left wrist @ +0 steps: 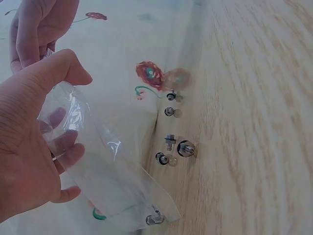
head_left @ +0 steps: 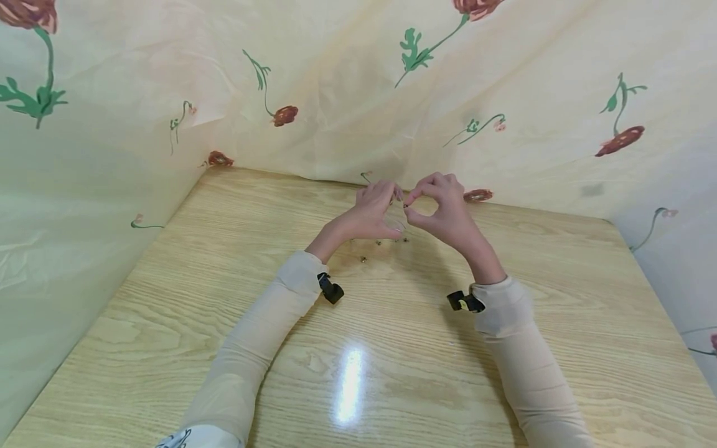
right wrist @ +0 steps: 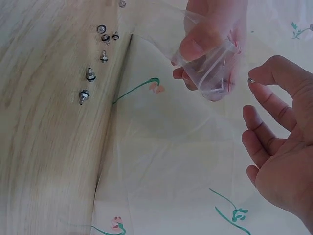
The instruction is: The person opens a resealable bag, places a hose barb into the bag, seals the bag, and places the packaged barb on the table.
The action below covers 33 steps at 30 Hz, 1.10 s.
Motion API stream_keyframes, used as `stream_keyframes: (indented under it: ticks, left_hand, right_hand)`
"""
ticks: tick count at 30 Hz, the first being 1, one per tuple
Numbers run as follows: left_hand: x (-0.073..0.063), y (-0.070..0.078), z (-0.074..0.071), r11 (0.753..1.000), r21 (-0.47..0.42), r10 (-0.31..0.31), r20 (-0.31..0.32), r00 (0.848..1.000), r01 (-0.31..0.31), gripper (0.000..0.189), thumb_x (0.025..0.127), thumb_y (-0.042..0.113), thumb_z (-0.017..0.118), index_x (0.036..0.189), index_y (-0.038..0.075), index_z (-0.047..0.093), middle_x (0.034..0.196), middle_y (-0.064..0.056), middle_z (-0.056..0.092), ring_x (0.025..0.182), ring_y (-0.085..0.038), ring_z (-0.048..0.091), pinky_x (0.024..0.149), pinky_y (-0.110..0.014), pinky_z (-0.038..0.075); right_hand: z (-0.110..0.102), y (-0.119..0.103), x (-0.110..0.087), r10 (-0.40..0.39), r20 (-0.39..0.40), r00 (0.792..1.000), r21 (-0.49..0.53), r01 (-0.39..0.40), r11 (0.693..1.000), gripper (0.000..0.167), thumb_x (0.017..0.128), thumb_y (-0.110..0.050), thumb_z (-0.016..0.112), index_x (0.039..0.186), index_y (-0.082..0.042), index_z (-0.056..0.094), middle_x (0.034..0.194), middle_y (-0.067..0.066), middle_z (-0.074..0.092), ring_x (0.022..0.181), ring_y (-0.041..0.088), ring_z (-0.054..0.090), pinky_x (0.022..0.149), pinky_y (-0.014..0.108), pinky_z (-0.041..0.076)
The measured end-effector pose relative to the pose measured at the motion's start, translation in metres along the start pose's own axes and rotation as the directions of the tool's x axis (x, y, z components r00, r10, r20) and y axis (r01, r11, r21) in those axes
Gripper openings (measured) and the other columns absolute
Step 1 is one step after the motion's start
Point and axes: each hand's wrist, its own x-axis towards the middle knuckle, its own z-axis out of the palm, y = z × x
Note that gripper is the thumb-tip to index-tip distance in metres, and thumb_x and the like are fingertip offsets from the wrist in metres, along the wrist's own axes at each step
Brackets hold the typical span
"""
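My left hand (head_left: 370, 214) holds a clear plastic bag (left wrist: 117, 164) near its mouth, thumb on one side and fingers seen through the film. The bag hangs slack, and a small metal fitting (left wrist: 155, 218) shows through its lower corner. Close by the bag's mouth, my right hand (head_left: 448, 214) pinches another small metal fitting (right wrist: 251, 80) between thumb and index finger, its other fingers spread loosely. Below the hands, several metal fittings with dark rings, such as this larger-looking one (left wrist: 187, 149), stand or lie on the wooden table (head_left: 392, 361).
A pale curtain (head_left: 336, 74) printed with red flowers hangs behind the table and along its sides, meeting the far edge just beyond the hands. Each sleeve cuff carries a black strap piece, one by the left wrist (head_left: 330, 289) and one by the right (head_left: 466, 302).
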Motion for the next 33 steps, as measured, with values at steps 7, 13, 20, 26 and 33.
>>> stream_keyframes:
  ticks: [7, 13, 20, 26, 33]
  left_hand:
    - [-0.0006, -0.0002, 0.001, 1.0, 0.008, 0.003, 0.007, 1.0, -0.003, 0.061, 0.083, 0.026, 0.077, 0.128, 0.013, 0.037, 0.12, -0.008, 0.042, 0.112, -0.024, 0.035, 0.098, -0.045, 0.023]
    - [0.0, -0.0012, 0.0024, 1.0, 0.004, 0.001, 0.012, 1.0, -0.001, 0.06, 0.084, 0.027, 0.077, 0.126, 0.014, 0.037, 0.119, -0.009, 0.042, 0.111, -0.024, 0.035, 0.097, -0.046, 0.023]
    - [-0.0002, -0.0005, 0.003, 1.0, -0.012, -0.004, 0.013, 1.0, 0.004, 0.06, 0.084, 0.025, 0.079, 0.125, 0.014, 0.036, 0.12, -0.009, 0.041, 0.112, -0.025, 0.034, 0.099, -0.048, 0.022]
    - [-0.0006, 0.0008, 0.0023, 1.0, -0.012, -0.007, 0.016, 1.0, 0.008, 0.061, 0.084, 0.025, 0.08, 0.125, 0.014, 0.036, 0.12, -0.007, 0.04, 0.115, -0.026, 0.034, 0.101, -0.05, 0.021]
    - [-0.0001, -0.0004, 0.0023, 1.0, -0.016, -0.005, 0.022, 1.0, 0.005, 0.06, 0.084, 0.025, 0.08, 0.124, 0.014, 0.036, 0.124, -0.012, 0.041, 0.115, -0.026, 0.034, 0.101, -0.05, 0.021]
  right_hand:
    - [0.0069, 0.0038, -0.0004, -0.007, 0.009, 1.0, -0.024, 0.008, 1.0, 0.007, 0.084, -0.001, 0.075, 0.088, -0.006, 0.073, 0.104, 0.016, 0.059, 0.1, 0.035, 0.039, 0.095, 0.055, 0.021]
    - [0.0087, 0.0033, -0.0006, -0.016, 0.007, 1.0, -0.035, 0.016, 0.999, 0.008, 0.083, -0.001, 0.076, 0.088, -0.005, 0.071, 0.105, 0.017, 0.059, 0.099, 0.034, 0.039, 0.09, 0.052, 0.02]
    - [0.009, 0.0025, -0.0013, -0.017, 0.014, 1.0, -0.044, 0.018, 0.999, 0.007, 0.083, -0.002, 0.075, 0.089, -0.006, 0.072, 0.104, 0.017, 0.059, 0.099, 0.034, 0.039, 0.091, 0.052, 0.021]
    - [0.0096, 0.0025, -0.001, -0.012, 0.023, 1.0, -0.049, 0.013, 0.999, 0.006, 0.084, -0.004, 0.075, 0.09, -0.006, 0.073, 0.105, 0.016, 0.06, 0.099, 0.034, 0.04, 0.092, 0.052, 0.023]
    - [0.0102, 0.0022, -0.0006, 0.0, 0.039, 0.999, -0.048, 0.002, 0.999, 0.006, 0.085, -0.005, 0.074, 0.09, -0.006, 0.073, 0.105, 0.016, 0.06, 0.1, 0.033, 0.04, 0.095, 0.053, 0.023]
